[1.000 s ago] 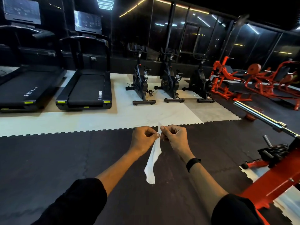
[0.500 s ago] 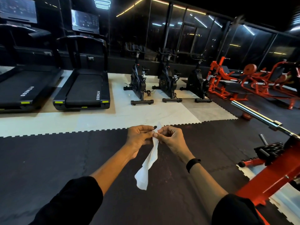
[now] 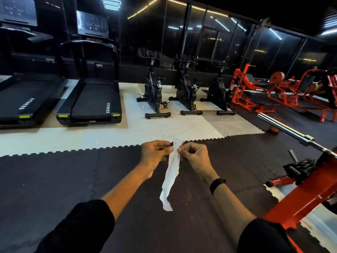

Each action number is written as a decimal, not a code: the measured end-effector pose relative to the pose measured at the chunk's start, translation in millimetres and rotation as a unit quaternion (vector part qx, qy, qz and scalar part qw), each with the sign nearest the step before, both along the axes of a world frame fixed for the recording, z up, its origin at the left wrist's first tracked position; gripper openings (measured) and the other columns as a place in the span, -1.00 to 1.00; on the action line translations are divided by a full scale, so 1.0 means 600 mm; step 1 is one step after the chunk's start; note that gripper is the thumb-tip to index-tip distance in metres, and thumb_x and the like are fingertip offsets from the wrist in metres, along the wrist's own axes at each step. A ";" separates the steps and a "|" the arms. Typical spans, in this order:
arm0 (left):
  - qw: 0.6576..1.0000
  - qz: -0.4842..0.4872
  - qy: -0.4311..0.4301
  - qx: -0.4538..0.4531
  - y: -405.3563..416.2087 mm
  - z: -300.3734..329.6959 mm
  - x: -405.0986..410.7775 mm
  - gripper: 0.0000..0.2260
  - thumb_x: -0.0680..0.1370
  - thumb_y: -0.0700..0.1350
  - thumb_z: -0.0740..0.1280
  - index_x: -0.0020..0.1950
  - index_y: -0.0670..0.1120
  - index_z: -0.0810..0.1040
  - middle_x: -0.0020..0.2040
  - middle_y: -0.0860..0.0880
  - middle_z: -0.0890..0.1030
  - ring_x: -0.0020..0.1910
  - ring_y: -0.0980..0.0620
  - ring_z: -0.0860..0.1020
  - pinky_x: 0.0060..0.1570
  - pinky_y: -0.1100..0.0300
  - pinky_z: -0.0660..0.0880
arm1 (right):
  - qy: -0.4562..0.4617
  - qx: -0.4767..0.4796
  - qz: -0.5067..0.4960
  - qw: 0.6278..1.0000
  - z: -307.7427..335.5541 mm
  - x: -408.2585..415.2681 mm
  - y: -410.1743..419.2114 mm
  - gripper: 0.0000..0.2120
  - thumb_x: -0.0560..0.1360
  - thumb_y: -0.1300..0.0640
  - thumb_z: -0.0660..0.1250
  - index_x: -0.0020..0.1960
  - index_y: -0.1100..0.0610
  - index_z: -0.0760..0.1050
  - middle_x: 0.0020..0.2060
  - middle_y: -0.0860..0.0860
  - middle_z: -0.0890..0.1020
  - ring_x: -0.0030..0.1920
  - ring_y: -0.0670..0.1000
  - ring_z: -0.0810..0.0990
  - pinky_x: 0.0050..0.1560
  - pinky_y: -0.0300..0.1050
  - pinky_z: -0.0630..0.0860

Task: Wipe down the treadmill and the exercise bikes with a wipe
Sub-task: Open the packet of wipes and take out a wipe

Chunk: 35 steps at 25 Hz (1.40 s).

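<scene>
Hands, left hand (image 3: 155, 154) and right hand (image 3: 194, 156), pinch the wipe (image 3: 171, 172) by its top edge; best spread it flat before wiping.

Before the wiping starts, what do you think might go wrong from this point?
1. The wipe hangs bunched in a narrow strip, pinched only at its top by the left hand and right hand; it might slip or tear while being opened.
2. The barbell juts out on the right, possibly a bump hazard when walking toward the exercise bikes.
</scene>
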<state>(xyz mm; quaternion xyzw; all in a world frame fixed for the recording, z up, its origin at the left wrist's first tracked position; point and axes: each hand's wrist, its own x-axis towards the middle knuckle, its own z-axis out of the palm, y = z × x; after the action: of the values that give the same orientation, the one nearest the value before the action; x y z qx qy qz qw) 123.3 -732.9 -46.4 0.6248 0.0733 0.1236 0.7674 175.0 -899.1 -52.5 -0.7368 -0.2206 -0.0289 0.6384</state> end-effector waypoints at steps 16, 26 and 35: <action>0.989 0.054 0.091 0.103 0.026 0.007 0.020 -0.82 0.56 -0.25 0.32 -0.23 -0.14 0.60 -0.30 -0.02 0.60 -0.22 0.01 0.55 -0.22 0.23 0.46 | 0.069 -0.047 -0.109 0.991 -0.008 0.032 -0.019 -0.84 0.64 0.14 0.25 -0.05 0.20 0.49 -0.25 0.05 0.51 -0.27 -0.03 0.42 -0.28 -0.14 0.40; 0.977 -0.138 0.163 -0.024 0.087 0.011 0.029 -0.48 0.59 0.30 0.15 0.26 -0.06 0.59 0.14 -0.12 0.67 0.12 -0.11 0.64 0.22 -0.03 0.50 | 0.349 0.068 0.194 0.914 0.062 -0.019 0.003 -0.57 0.63 -0.07 0.22 0.28 0.25 0.54 0.18 0.21 0.64 0.20 0.20 0.62 0.22 0.21 0.54; 0.975 -0.180 0.107 -0.077 0.103 0.016 -0.006 -0.62 0.42 -0.31 0.43 0.23 -0.29 0.57 0.15 -0.24 0.64 0.11 -0.17 0.63 0.03 -0.01 0.62 | 0.326 0.063 0.134 0.934 0.050 -0.002 0.000 -0.69 0.52 0.40 0.32 0.25 0.45 0.49 0.20 0.35 0.58 0.00 0.16 0.68 0.04 0.03 0.65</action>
<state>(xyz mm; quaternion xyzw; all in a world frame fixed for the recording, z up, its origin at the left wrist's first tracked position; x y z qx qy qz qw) 119.9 -671.1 -37.0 0.5768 0.0506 -0.0902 0.8104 174.0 -899.2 -22.4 -0.6277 -0.0949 0.2849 0.7182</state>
